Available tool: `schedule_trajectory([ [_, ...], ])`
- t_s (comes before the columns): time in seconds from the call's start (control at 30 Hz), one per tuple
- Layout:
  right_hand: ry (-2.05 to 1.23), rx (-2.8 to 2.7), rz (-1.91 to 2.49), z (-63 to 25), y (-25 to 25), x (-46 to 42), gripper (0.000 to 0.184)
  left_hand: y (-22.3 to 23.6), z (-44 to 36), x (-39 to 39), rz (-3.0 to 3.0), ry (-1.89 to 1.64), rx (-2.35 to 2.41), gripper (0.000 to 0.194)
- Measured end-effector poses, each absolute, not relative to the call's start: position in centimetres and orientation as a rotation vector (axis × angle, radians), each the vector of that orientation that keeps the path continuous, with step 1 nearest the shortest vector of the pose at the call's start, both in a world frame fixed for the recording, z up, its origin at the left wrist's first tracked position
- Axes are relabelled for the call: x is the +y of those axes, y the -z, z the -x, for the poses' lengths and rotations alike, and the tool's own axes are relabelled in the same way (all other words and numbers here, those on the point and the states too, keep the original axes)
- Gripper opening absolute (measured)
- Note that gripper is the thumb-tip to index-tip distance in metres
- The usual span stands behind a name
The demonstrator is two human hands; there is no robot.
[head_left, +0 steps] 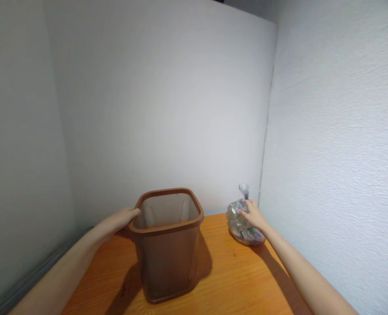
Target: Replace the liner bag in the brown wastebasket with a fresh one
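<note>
A brown, see-through plastic waste bin [169, 262] with a thicker rim stands upright on the wooden table. My left hand [123, 218] grips its rim at the left side, thumb over the edge and the other fingers partly hidden outside. Nothing shows inside the bin from here. To the right, a clear plastic bag [238, 225], tied at the top and filled with mixed scraps, rests on the table near the back edge. My right hand [253, 215] is closed on the bag's upper part, just below its knotted end.
The orange-brown wooden table [227, 280] reaches back to a pale wall [167, 109]. Another wall [338, 131] rises close on the right, beside my right arm. A dark strip [39, 271] runs along the table's left side.
</note>
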State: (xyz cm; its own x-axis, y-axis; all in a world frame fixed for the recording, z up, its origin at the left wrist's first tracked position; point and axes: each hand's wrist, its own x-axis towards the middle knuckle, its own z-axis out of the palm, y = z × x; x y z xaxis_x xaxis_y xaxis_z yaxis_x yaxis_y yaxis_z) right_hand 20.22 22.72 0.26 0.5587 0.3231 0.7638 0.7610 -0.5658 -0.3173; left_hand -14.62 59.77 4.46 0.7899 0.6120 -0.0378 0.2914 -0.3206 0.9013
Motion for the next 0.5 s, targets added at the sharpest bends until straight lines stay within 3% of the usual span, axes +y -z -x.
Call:
schedule_trajectory([
  [0.13, 0.987, -0.918, 2.050, -16.2, -1.6, 23.2, 0.039, -3.6, 14.5, 59.8, -2.097, -0.594, 0.740, 0.032],
  [0.23, 0.963, -1.064, 1.979, -10.2, -0.7, 23.5, 0.024, -1.5, 14.9, 58.4, -2.218, -0.748, 0.755, 0.037],
  [0.33, 0.857, -1.367, 1.907, -1.8, 2.9, 24.1, 0.009, 1.9, 16.0, 55.8, -2.291, -0.857, 0.727, 0.042],
  [0.5, 0.635, -1.871, 1.824, 10.5, 12.9, 27.7, 0.011, 7.7, 18.0, 51.7, -2.325, -0.914, 0.574, 0.037],
])
